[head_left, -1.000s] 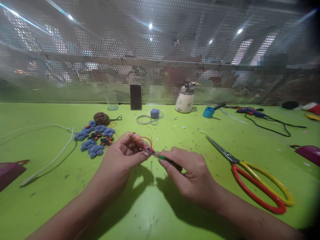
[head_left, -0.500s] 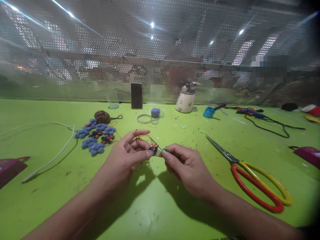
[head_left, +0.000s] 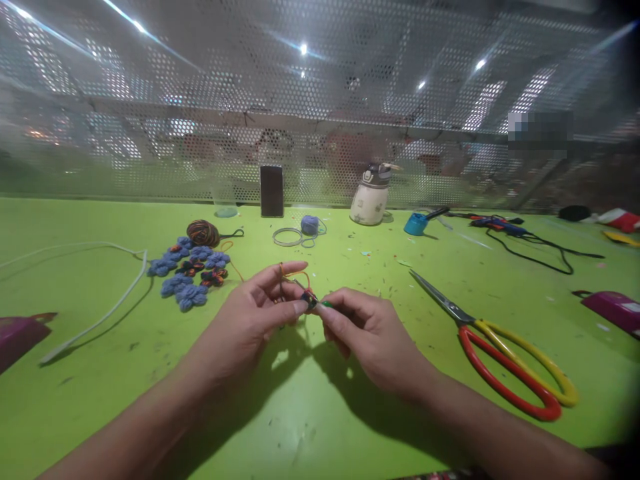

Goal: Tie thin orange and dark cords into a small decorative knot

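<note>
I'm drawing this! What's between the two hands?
In the head view: a small dark yarn piece and a green-handled tool, between left hand and right hand.

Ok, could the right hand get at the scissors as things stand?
Probably yes: the scissors lie uncovered to the right of the right hand, with nothing blocking, though it is holding a green tool.

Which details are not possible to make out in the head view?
Head view:
Green handle: partly hidden by the right hand.
Yarn piece: stitches too small, partly covered by left hand.
Left purple object: cut off by the left edge.
Mesh: what lies behind is blurred.
</note>
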